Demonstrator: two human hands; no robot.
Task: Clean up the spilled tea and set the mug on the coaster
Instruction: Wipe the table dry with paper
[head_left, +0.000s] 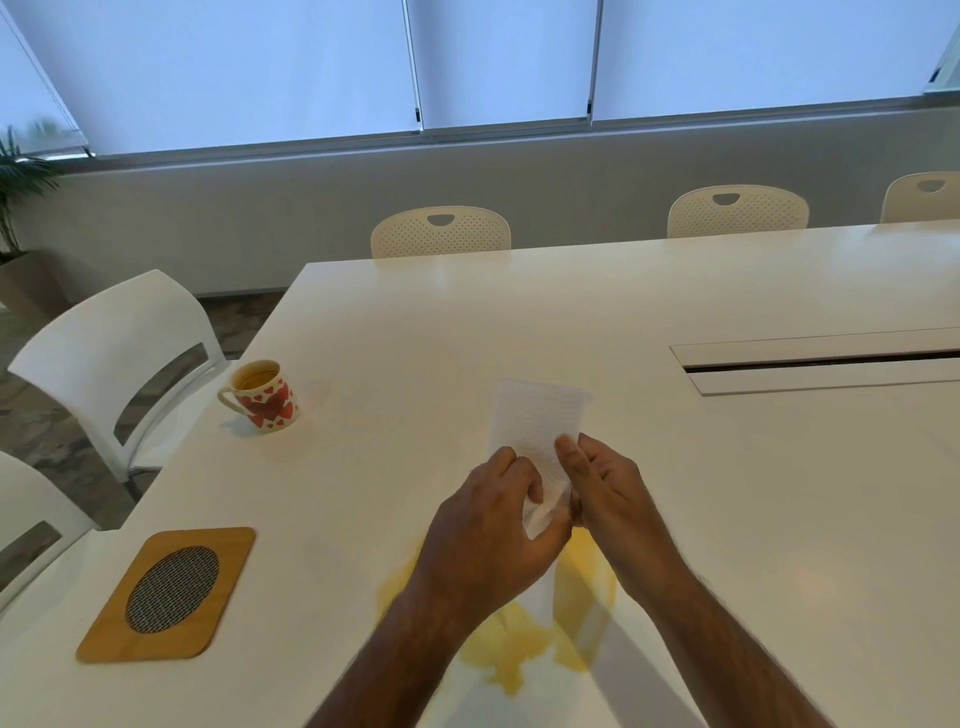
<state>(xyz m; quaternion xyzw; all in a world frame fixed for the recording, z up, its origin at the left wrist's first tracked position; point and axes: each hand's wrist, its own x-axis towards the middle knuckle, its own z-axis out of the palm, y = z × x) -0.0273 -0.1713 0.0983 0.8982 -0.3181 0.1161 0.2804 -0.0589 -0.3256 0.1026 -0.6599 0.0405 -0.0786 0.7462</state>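
A yellow tea puddle (519, 644) spreads on the white table (675, 291) near its front edge, partly under my forearms. Above it, my left hand (493, 530) and my right hand (608, 499) both pinch the near end of a white paper towel (537, 421), whose far end lies toward the table's middle. A white mug with red hearts (262, 397) stands upright at the left, with tea inside. A wooden coaster with a dark mesh oval (171, 592) lies at the front left, apart from the mug.
White chairs (114, 358) stand along the table's left side and beige chairs (441, 231) along its far side. A cable slot (821, 364) is set into the table at the right. A potted plant (15, 208) stands at the far left.
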